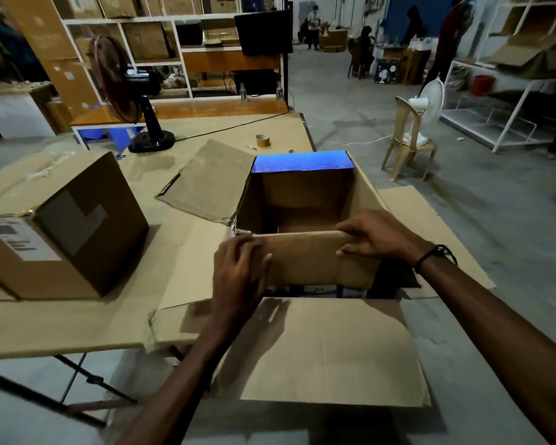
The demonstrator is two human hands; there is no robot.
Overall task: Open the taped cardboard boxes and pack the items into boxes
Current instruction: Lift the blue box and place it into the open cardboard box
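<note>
An open cardboard box (360, 194) stands on the table's right end with its flaps spread outward. Its inside looks bare as far as I can see. A smaller brown cardboard piece or inner box (308, 261) is held at the near rim. My left hand (239, 274) grips its left end and my right hand (371, 237) grips its upper right edge. The near flap (328, 351) hangs toward me. A closed box (61, 226) with a shipping label sits at the left of the table.
A roll of tape (263, 140) lies on the far part of the cardboard-covered table (187, 268). A black desk fan (122, 88) stands behind. A plastic chair (408, 139) with a white fan stands on the floor at right. Shelves and people are far back.
</note>
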